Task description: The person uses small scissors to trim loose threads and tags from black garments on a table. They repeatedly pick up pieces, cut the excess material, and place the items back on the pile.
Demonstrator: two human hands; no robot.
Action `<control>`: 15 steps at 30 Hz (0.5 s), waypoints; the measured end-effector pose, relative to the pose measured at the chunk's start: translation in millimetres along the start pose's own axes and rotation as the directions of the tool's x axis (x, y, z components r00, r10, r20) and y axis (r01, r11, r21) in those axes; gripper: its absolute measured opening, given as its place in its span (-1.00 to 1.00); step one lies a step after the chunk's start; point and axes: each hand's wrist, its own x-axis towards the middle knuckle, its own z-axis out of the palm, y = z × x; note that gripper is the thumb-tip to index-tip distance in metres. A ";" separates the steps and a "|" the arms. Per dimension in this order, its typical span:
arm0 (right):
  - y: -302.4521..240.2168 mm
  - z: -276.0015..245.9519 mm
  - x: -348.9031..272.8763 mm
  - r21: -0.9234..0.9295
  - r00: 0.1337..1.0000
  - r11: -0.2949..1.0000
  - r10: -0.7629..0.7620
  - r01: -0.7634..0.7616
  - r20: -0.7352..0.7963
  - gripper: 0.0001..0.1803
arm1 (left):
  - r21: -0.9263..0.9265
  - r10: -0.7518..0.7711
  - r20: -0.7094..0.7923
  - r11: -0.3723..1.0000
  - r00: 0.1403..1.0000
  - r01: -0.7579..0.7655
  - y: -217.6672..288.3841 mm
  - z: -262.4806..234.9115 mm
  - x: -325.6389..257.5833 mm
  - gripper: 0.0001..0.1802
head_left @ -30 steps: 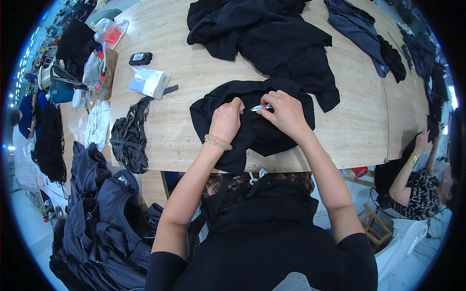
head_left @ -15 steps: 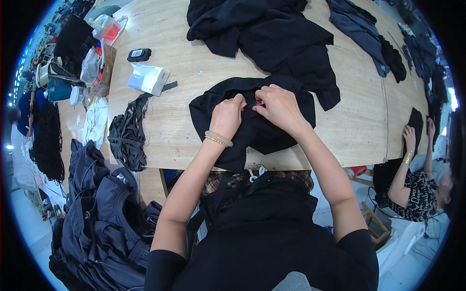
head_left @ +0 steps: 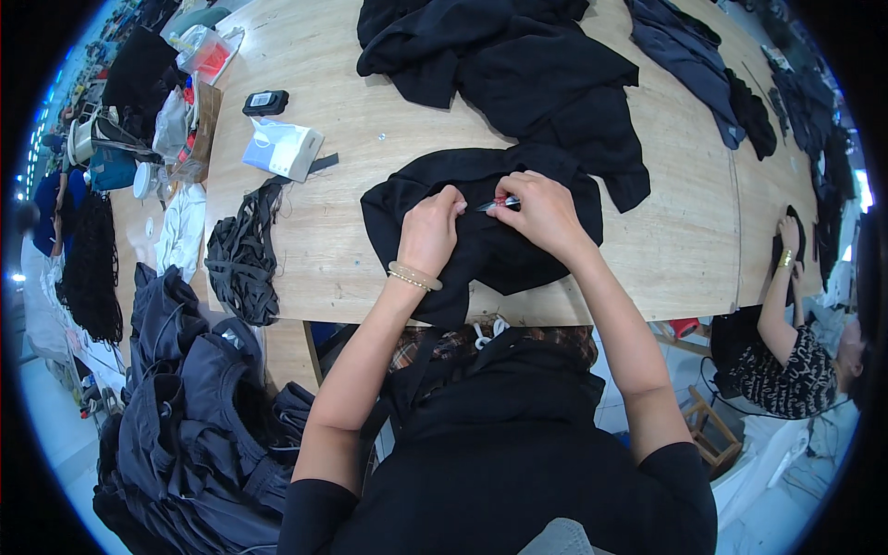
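1. My left hand (head_left: 433, 231) is closed, pinching a fold of the black garment (head_left: 481, 236), which lies spread on the wooden surface (head_left: 351, 139) right in front of me.
2. My right hand (head_left: 541, 211) is curled shut around a small snipping tool (head_left: 496, 203) with a red part, its tip at the cloth between both hands.
3. A larger heap of black clothes (head_left: 518, 65) lies just beyond.

Two hands (head_left: 430, 233) – one snipper (head_left: 497, 203)
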 end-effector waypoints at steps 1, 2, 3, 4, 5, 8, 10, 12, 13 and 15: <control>-0.3 0.5 -0.4 -0.004 1.000 1.000 -0.006 0.006 -0.001 -0.76 | -0.003 -0.005 -0.001 1.000 1.000 0.005 -0.6 1.9 0.1 -0.97; -0.8 0.9 -0.7 -0.008 1.000 1.000 -0.011 0.011 -0.003 -0.75 | -0.007 -0.010 -0.001 1.000 1.000 0.010 -1.0 2.9 0.0 -0.96; -1.4 1.4 -1.1 -0.012 1.000 1.000 -0.017 0.017 -0.005 -0.75 | -0.012 -0.023 0.002 1.000 1.000 0.023 -1.1 2.9 -0.4 -0.96; -1.7 1.4 -1.1 -0.024 0.999 0.999 -0.030 0.029 -0.019 -0.75 | -0.019 -0.035 0.004 0.999 0.999 0.035 -0.8 3.0 0.4 -0.96; -2.1 1.8 -1.3 -0.035 0.999 0.999 -0.043 0.042 -0.033 -0.75 | -0.025 -0.046 0.006 0.999 0.999 0.046 -0.5 3.0 1.2 -0.96; -1.4 3.4 -1.4 -0.048 0.996 0.997 -0.068 0.066 -0.053 -0.75 | -0.057 -0.062 0.006 0.996 0.998 0.063 -1.2 3.4 1.3 -0.95; -1.3 5.3 -1.3 -0.053 0.995 0.996 -0.080 0.076 -0.062 -0.76 | -0.058 -0.071 0.008 0.996 0.997 0.071 -2.1 4.4 1.6 -0.96; -2.6 7.9 -0.6 -0.062 0.993 0.994 -0.090 0.086 -0.072 -0.76 | -0.064 -0.083 0.010 0.994 0.997 0.083 -2.7 5.1 1.0 -0.96; -2.6 8.5 -0.1 -0.057 0.993 0.995 -0.088 0.083 -0.081 -0.76 | -0.068 -0.089 0.009 0.994 0.996 0.089 -2.9 5.0 0.9 -0.95; -2.9 9.2 0.2 -0.048 0.992 0.996 -0.085 0.081 -0.098 -0.75 | -0.106 -0.116 -0.006 0.988 0.993 0.114 -3.1 5.4 0.2 -0.94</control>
